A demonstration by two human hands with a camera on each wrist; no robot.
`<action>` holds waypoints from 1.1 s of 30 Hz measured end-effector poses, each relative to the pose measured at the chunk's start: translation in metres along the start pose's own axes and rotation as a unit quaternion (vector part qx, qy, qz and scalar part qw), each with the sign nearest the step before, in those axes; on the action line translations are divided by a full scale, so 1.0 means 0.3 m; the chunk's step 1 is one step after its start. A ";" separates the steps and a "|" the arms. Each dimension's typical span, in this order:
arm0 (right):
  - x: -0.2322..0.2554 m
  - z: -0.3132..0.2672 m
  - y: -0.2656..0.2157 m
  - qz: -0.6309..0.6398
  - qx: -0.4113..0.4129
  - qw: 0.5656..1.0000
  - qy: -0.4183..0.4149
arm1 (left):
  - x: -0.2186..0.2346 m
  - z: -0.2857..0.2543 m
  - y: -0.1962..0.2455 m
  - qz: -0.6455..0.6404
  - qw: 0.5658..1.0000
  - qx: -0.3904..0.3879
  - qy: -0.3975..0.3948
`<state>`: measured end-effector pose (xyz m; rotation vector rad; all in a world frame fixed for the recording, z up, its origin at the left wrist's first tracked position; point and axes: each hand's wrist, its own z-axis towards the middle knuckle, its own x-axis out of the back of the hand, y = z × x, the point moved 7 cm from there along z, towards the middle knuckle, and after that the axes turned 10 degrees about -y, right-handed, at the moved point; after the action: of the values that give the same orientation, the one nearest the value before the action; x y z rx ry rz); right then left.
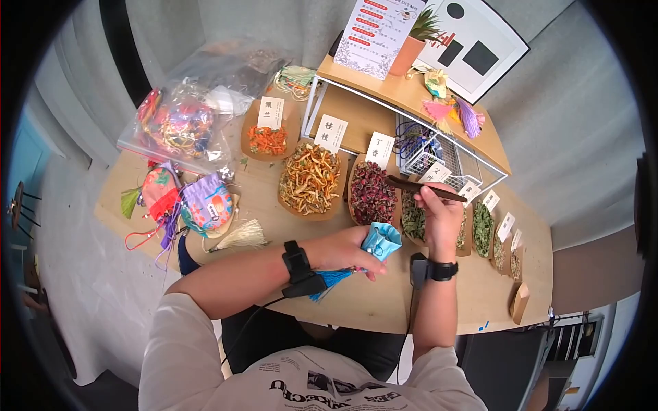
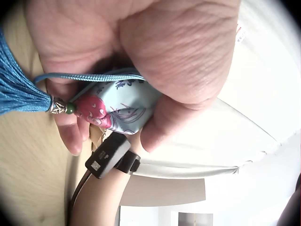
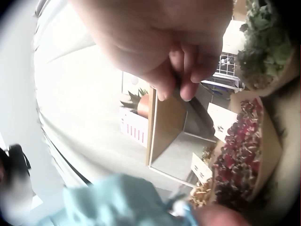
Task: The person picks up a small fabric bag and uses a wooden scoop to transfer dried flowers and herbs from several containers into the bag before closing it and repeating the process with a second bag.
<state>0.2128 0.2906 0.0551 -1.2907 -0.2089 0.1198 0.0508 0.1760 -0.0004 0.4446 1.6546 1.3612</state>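
My left hand [image 1: 345, 251] grips a light blue drawstring pouch [image 1: 382, 240] near the table's front edge. The pouch's mouth faces up, and a blue tassel [image 1: 330, 281] hangs below it. In the left wrist view, a pink bead [image 2: 91, 107] and a blue cord [image 2: 94, 76] show beside the pouch's printed cloth. My right hand [image 1: 442, 216] pinches a long dark brown scoop [image 1: 410, 185] by its handle. Its far end is over the edge of the paper tray of dried red buds [image 1: 372, 194], just left of that hand.
A row of paper trays curves rightward, with orange strips [image 1: 266, 140], yellow-brown slices [image 1: 308, 179] and green leaves [image 1: 482, 231]. Finished pouches [image 1: 205, 204] and a plastic bag [image 1: 181, 123] lie left. A wooden shelf [image 1: 404, 96] with a wire basket [image 1: 428, 161] stands behind.
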 end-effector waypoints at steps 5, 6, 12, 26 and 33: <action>0.000 -0.051 -0.056 0.221 -0.017 0.963 -0.153 | 0.010 0.002 -0.012 -0.019 1.000 0.003 0.016; -0.022 -0.067 -0.061 0.195 -0.033 0.956 -0.215 | 0.012 0.002 -0.012 -0.009 1.000 0.013 0.009; -0.017 -0.057 -0.043 0.185 -0.032 0.974 -0.124 | -0.014 0.020 -0.026 0.056 0.996 -0.006 -0.065; -0.109 -0.080 -0.006 -0.019 -0.015 0.982 -0.187 | -0.076 0.006 -0.055 0.104 0.979 0.040 -0.168; -0.124 -0.078 0.004 -0.031 -0.033 0.981 -0.191 | -0.078 0.013 -0.048 0.097 0.981 0.023 -0.165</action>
<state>0.1818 0.2615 0.0445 -1.3189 -0.5854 0.3108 0.0697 0.1562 -0.0036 0.8301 1.3988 1.3074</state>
